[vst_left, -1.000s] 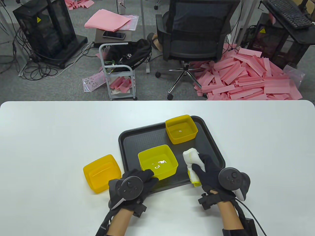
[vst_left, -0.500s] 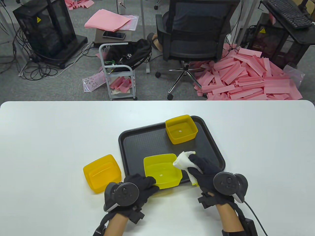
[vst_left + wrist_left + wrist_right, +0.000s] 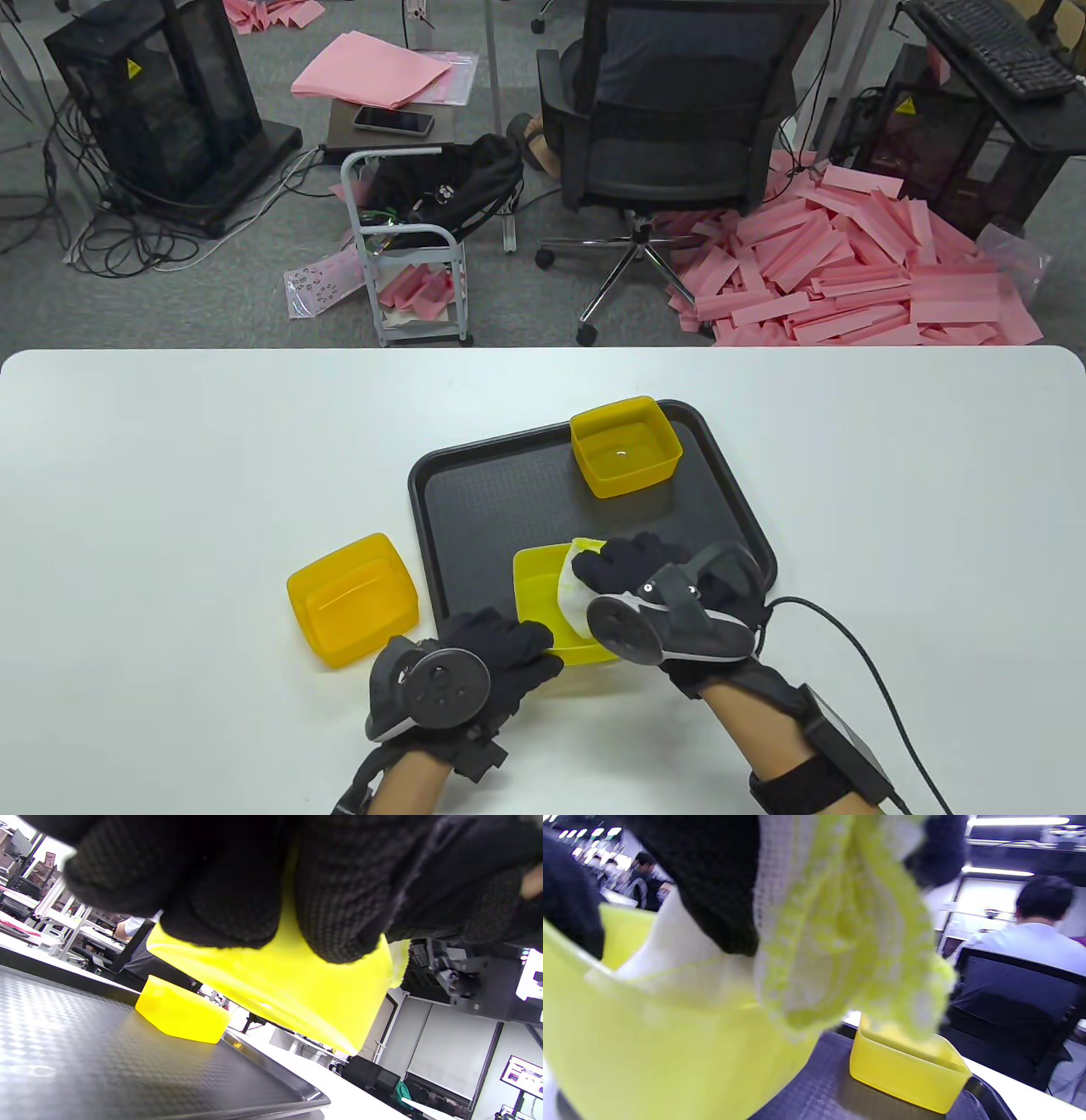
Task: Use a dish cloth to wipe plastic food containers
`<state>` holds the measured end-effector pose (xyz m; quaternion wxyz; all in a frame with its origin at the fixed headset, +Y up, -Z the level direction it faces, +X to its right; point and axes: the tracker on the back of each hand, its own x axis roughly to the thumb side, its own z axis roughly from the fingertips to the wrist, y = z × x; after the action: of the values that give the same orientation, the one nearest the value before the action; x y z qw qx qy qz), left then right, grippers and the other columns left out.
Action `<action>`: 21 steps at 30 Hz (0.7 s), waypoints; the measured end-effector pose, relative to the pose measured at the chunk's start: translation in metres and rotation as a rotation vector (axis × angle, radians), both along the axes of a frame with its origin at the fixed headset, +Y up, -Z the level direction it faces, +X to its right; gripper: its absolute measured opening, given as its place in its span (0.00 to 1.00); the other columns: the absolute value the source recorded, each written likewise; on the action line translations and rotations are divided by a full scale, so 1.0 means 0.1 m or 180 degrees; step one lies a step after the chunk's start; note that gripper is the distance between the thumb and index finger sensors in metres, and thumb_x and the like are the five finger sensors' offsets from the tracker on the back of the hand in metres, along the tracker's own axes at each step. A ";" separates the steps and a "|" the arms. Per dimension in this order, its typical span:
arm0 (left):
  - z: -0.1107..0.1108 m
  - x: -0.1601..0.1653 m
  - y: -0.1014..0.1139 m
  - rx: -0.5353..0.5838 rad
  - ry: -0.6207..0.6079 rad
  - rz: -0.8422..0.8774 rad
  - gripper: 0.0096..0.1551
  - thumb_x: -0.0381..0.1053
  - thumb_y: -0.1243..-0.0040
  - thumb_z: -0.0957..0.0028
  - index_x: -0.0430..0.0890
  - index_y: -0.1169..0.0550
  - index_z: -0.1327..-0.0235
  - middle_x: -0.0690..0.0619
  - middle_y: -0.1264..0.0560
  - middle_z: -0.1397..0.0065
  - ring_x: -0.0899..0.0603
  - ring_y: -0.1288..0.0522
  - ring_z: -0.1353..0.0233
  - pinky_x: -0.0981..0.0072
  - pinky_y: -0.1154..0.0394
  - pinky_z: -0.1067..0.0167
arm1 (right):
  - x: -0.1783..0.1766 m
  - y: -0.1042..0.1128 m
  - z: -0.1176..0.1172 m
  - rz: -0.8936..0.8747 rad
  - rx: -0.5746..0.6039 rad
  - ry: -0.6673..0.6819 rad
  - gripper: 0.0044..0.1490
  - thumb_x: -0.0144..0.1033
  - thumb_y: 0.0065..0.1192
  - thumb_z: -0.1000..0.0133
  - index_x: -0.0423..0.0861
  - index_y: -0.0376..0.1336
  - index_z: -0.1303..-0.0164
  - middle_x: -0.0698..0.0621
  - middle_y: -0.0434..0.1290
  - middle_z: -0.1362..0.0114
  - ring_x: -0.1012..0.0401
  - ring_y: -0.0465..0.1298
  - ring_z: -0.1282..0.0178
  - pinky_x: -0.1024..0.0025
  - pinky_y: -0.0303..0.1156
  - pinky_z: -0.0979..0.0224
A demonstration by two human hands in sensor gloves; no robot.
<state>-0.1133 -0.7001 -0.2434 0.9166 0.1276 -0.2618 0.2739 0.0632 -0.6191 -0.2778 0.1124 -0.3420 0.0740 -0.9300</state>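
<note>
Your left hand (image 3: 501, 658) grips the near wall of the lifted yellow container (image 3: 539, 586), fingers curled around its rim, tilting it above the black tray (image 3: 475, 501). Your right hand (image 3: 632, 564) clutches the dish cloth (image 3: 573, 586) and pushes it down inside that container. Beyond your right hand, a second container (image 3: 625, 446) sits on the tray; left of your left hand, an orange container (image 3: 352, 598) rests on the tabletop (image 3: 170, 475).

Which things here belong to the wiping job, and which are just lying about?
Job:
- held yellow container, gripped by left hand
- dish cloth in right hand
- far yellow container
- orange container
- black tray

Lying about:
- office chair
- pink strips
- phone
</note>
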 end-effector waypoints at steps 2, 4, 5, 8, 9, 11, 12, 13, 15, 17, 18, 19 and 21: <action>0.01 0.00 0.00 0.0028 -0.0029 -0.0001 0.20 0.62 0.27 0.58 0.54 0.11 0.58 0.50 0.12 0.66 0.42 0.16 0.62 0.52 0.20 0.61 | -0.13 -0.02 0.02 0.0220 -0.0007 0.0065 0.35 0.39 0.82 0.51 0.55 0.66 0.34 0.56 0.76 0.32 0.53 0.82 0.46 0.67 0.85 0.52; 0.01 0.02 -0.01 0.0020 -0.0117 0.0004 0.20 0.62 0.26 0.58 0.55 0.11 0.58 0.50 0.12 0.66 0.42 0.16 0.62 0.52 0.20 0.61 | -0.22 -0.03 0.02 0.0269 -0.0102 0.0131 0.34 0.41 0.82 0.52 0.55 0.67 0.36 0.56 0.77 0.33 0.54 0.82 0.48 0.68 0.85 0.54; 0.02 0.04 -0.01 -0.0008 -0.0161 -0.0012 0.20 0.62 0.27 0.58 0.55 0.11 0.58 0.50 0.12 0.66 0.42 0.16 0.62 0.52 0.20 0.61 | -0.26 -0.04 0.02 0.0302 -0.0124 0.0125 0.34 0.41 0.82 0.52 0.55 0.67 0.36 0.56 0.77 0.33 0.54 0.83 0.48 0.68 0.85 0.55; 0.04 0.08 -0.02 0.0031 -0.0247 -0.0046 0.20 0.62 0.26 0.59 0.54 0.11 0.59 0.50 0.12 0.66 0.42 0.16 0.63 0.52 0.20 0.61 | -0.37 -0.06 0.01 0.0388 -0.0191 0.0160 0.34 0.43 0.82 0.52 0.54 0.67 0.36 0.55 0.78 0.35 0.55 0.83 0.51 0.69 0.86 0.57; 0.04 0.09 -0.02 0.0026 -0.0262 -0.0065 0.20 0.62 0.26 0.59 0.54 0.11 0.59 0.50 0.12 0.66 0.42 0.16 0.63 0.52 0.20 0.61 | -0.39 -0.06 0.01 0.0389 -0.0209 0.0150 0.34 0.44 0.81 0.52 0.54 0.66 0.36 0.55 0.78 0.36 0.54 0.84 0.51 0.69 0.85 0.58; 0.05 0.10 -0.01 0.0057 -0.0258 -0.0061 0.20 0.62 0.26 0.59 0.53 0.11 0.59 0.50 0.12 0.67 0.42 0.16 0.63 0.52 0.20 0.62 | -0.44 -0.05 0.00 0.0387 -0.0212 0.0117 0.35 0.45 0.81 0.52 0.53 0.66 0.36 0.54 0.79 0.37 0.54 0.84 0.53 0.70 0.85 0.60; 0.05 0.09 -0.01 0.0053 -0.0257 -0.0056 0.20 0.61 0.26 0.59 0.53 0.11 0.59 0.50 0.12 0.67 0.42 0.16 0.63 0.52 0.20 0.62 | -0.47 -0.04 -0.01 0.0379 -0.0148 0.0136 0.34 0.46 0.81 0.52 0.53 0.66 0.37 0.54 0.79 0.38 0.55 0.84 0.54 0.71 0.85 0.62; 0.06 0.09 0.00 0.0056 -0.0261 -0.0049 0.20 0.61 0.26 0.59 0.53 0.11 0.59 0.50 0.12 0.67 0.42 0.16 0.63 0.52 0.20 0.62 | -0.50 -0.03 -0.03 0.0410 -0.0142 0.0135 0.34 0.46 0.81 0.53 0.53 0.66 0.37 0.54 0.80 0.39 0.55 0.84 0.55 0.71 0.85 0.63; 0.06 0.09 0.00 0.0068 -0.0277 -0.0032 0.20 0.61 0.26 0.59 0.52 0.11 0.59 0.50 0.12 0.67 0.42 0.16 0.63 0.52 0.20 0.62 | -0.54 -0.02 -0.06 0.0444 -0.0159 0.0074 0.35 0.48 0.80 0.52 0.53 0.66 0.37 0.54 0.80 0.40 0.55 0.84 0.56 0.71 0.85 0.64; 0.07 0.09 0.01 0.0092 -0.0277 -0.0027 0.20 0.61 0.26 0.59 0.53 0.11 0.60 0.50 0.12 0.67 0.42 0.16 0.63 0.52 0.20 0.62 | -0.60 0.00 -0.09 0.0486 -0.0093 0.0032 0.34 0.49 0.80 0.53 0.53 0.66 0.38 0.53 0.80 0.41 0.55 0.84 0.58 0.71 0.84 0.66; 0.08 0.09 0.02 0.0124 -0.0270 -0.0013 0.20 0.61 0.26 0.59 0.53 0.11 0.60 0.50 0.12 0.67 0.42 0.16 0.63 0.52 0.20 0.62 | -0.63 0.01 -0.11 0.0577 -0.0063 -0.0029 0.34 0.50 0.80 0.52 0.54 0.66 0.38 0.54 0.80 0.41 0.55 0.84 0.59 0.71 0.84 0.66; 0.08 0.08 0.03 0.0120 -0.0259 0.0001 0.20 0.61 0.26 0.60 0.53 0.11 0.60 0.50 0.12 0.68 0.42 0.16 0.63 0.52 0.20 0.62 | -0.64 0.02 -0.11 0.0613 -0.0020 -0.0028 0.34 0.51 0.79 0.52 0.54 0.66 0.38 0.54 0.81 0.43 0.56 0.84 0.60 0.72 0.83 0.68; 0.08 0.05 0.03 0.0116 -0.0254 0.0050 0.19 0.61 0.26 0.59 0.53 0.11 0.60 0.50 0.12 0.67 0.42 0.16 0.63 0.52 0.20 0.62 | -0.69 0.03 -0.12 0.0716 0.0136 -0.0058 0.33 0.53 0.78 0.52 0.54 0.67 0.39 0.55 0.81 0.44 0.57 0.85 0.63 0.73 0.83 0.70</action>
<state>-0.1082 -0.6967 -0.2356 0.9008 0.1354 -0.3021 0.2811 -0.0058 -0.6163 -0.2899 0.2240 -0.3372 0.0540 -0.9128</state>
